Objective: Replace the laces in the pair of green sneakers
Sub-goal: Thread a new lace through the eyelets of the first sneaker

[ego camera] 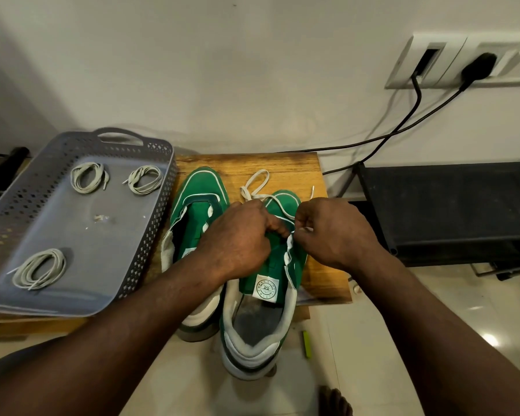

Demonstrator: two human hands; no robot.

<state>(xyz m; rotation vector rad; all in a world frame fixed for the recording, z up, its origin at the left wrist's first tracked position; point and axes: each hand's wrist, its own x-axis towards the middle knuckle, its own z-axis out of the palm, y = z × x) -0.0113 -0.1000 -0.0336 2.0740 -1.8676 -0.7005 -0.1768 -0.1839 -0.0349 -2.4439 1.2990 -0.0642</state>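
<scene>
Hands | left hand point(237, 235) grips green sneaker point(278, 265); right hand point(333, 232) pinches white lace point(247, 194) | grey tray point(162, 147): three coiled laces point(86, 188)

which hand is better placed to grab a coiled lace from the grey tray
Probably left: the grey tray lies left of the sneakers, nearest the left hand, while the right hand pinches the white lace.

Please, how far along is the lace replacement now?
Done: no sneaker looks finished. In hand: the left hand and right hand hold a white lace at the nearer sneaker, its ends loose over the toe; going in or out, I cannot tell. Left: the other sneaker looks unlaced, and three coiled laces wait in the grey tray.
</scene>
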